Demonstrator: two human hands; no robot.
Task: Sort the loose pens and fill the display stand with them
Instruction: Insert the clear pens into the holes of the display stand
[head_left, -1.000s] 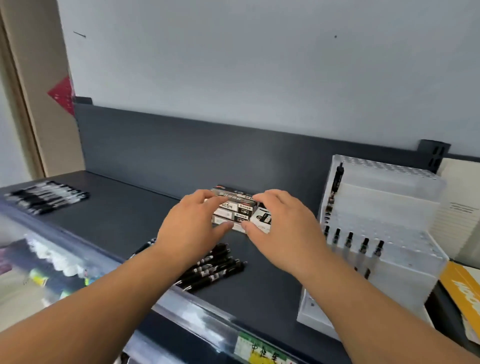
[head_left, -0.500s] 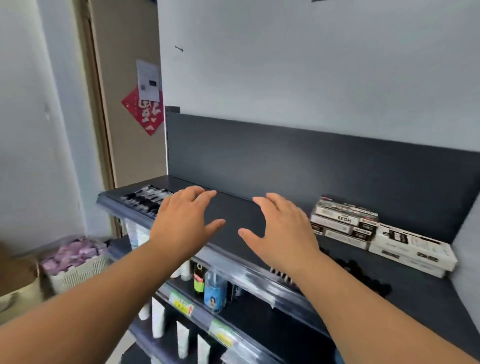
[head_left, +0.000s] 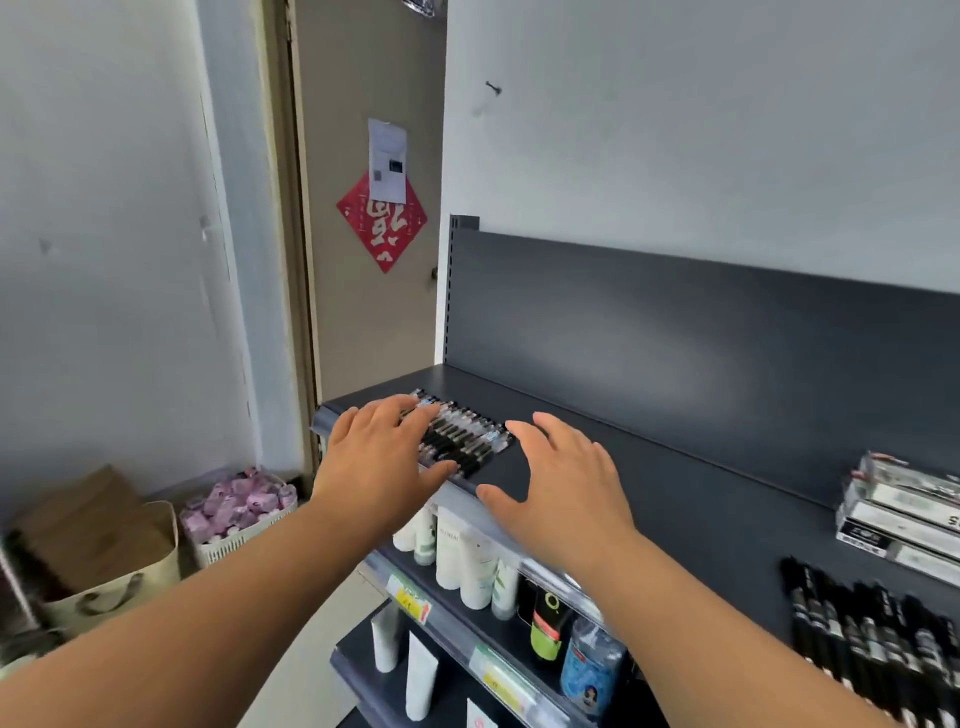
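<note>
Hands both spread, fingers straight, holding nothing: left hand (head_left: 379, 457) and right hand (head_left: 566, 488) flank a row of loose pens (head_left: 462, 436) lying side by side at the left front corner of the top shelf (head_left: 701, 509). Left fingertips overlap the row's end; contact cannot be confirmed. Right hand is just beside the other end, apart from it. Display stand not in view. Largest risk, as judged: the row lies close to the shelf's front edge, so a scoop that squeezes unevenly could roll pens over the lip to the lower shelves or the floor. Next: round barrels may fan out and slip between open fingers during the carry, since the stand is somewhere out of frame. Smaller: mixing this lot with the second pen batch (head_left: 872, 644) at the lower right would undo the sorting. Smallest: caps or clips could snag one another on lifting.
</note>
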